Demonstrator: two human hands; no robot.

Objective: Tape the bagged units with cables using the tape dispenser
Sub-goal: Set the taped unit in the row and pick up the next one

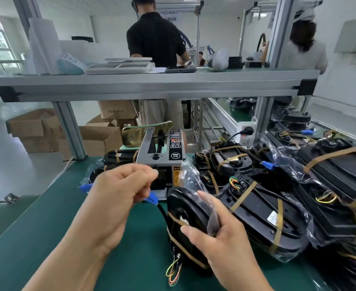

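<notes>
**Centre frame, at the dispenser mouth: one unit in hand**

Head view only.

- Around: tape dispenser (160, 152) sits mid-frame on the green mat (47, 227). A pile of taped units (256, 206) fills the right side and touches the held one. An aluminium shelf (152, 85) crosses the upper frame. Beyond it a person in a black shirt (156, 38) stands with their back to the camera. Cardboard boxes (36, 131) are on the floor, centre left. A wall socket (245, 133) with a plug in it is right of the dispenser.
- Left hand (118, 198): fingers curled, tips right at the dispenser outlet, blocking the view of it. Can't tell whether they pinch tape. A blue connector (153, 198) pokes out just under the fingers.
- Right hand (225, 238): grasps the bagged unit (185, 206), standing on edge in front of the dispenser, lower centre. Thumb is on the near face and fingers are over the top rim.
- Materials: the unit is black moulded plastic with a rounded end, in a crinkly clear bag, with brown tape strips across it. A black cable (162, 211) runs up to the connector. Loose coloured wires (173, 271) hang at its bottom. The dispenser is a grey metal box with a black round button, a red display and a yellow warning label.
- Room: open mat lower left, out to the table's left edge. The right side is crowded.
</notes>
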